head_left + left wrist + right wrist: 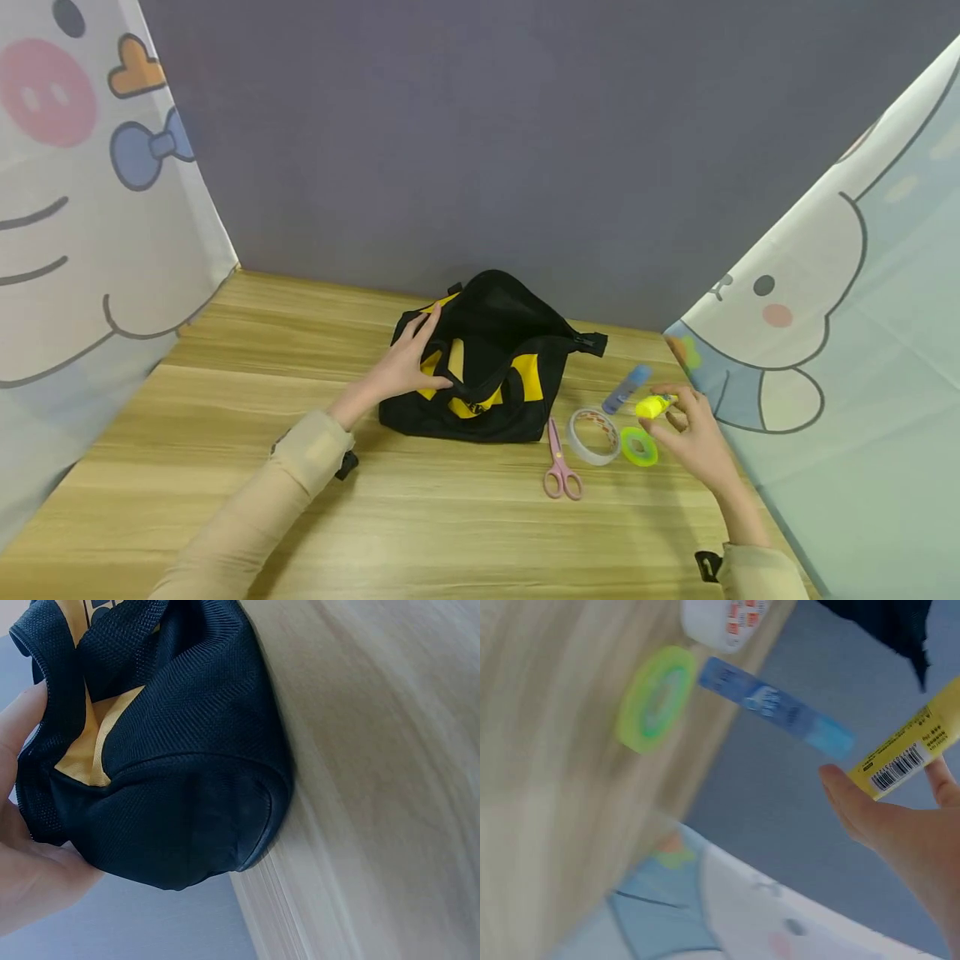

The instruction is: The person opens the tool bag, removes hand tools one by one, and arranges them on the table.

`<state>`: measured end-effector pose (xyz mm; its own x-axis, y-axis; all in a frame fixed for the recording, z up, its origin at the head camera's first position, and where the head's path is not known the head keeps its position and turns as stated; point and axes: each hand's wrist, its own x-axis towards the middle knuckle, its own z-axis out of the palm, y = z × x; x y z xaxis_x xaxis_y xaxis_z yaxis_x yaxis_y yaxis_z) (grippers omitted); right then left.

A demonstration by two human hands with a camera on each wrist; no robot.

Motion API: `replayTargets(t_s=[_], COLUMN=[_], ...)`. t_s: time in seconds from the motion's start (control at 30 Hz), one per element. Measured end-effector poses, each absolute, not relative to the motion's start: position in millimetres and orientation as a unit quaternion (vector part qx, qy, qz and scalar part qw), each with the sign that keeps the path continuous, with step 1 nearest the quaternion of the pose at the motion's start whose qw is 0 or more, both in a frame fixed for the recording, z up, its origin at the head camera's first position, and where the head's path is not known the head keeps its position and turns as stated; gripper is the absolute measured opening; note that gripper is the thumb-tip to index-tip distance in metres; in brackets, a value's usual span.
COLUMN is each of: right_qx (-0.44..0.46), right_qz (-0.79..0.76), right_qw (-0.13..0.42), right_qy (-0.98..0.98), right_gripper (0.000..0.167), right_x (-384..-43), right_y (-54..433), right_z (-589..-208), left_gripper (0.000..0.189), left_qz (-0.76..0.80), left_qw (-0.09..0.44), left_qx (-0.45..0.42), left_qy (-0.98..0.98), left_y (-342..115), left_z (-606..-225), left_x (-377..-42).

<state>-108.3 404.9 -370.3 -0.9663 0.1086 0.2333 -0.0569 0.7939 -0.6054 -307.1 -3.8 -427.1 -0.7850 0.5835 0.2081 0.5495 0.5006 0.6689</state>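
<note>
A black and yellow fabric bag [465,425] lies on the table with its zippered mouth gaping. My left hand [401,362] spreads thumb and index finger across the left end of that mouth, touching the rim; its other fingers are partly hidden. In the left wrist view the bag's rounded end [187,802] fills the middle, beside the hand [30,862]. My right hand [697,437] pinches a yellow glue stick [654,406] above the table, right of the bag. Its printed barcode shows on the glue stick [904,765] in the right wrist view.
Right of the bag lie pink scissors [558,467], a white tape roll [576,446], a green tape roll [649,458] and a blue glue stick [626,390]. A grey wall [480,150] stands behind. Cartoon-printed cloths [795,333] border the wooden table [420,525] left and right.
</note>
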Motion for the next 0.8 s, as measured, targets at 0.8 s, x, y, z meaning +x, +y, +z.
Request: replayTargets(t_s=[0.8], right_qx=[-0.206], right_qz=[0.448], right_qw=[-0.034], right_qy=[-0.869], right_gripper=[0.080], right_x=[-143], right_y=[458], right_z=[-403], left_gripper=[0.122], left_qz=[0.382], left_qw=[0.025], left_qx=[0.331], left_qy=[0.862], left_y=[-7], left_z=[-424], left_x=[-305])
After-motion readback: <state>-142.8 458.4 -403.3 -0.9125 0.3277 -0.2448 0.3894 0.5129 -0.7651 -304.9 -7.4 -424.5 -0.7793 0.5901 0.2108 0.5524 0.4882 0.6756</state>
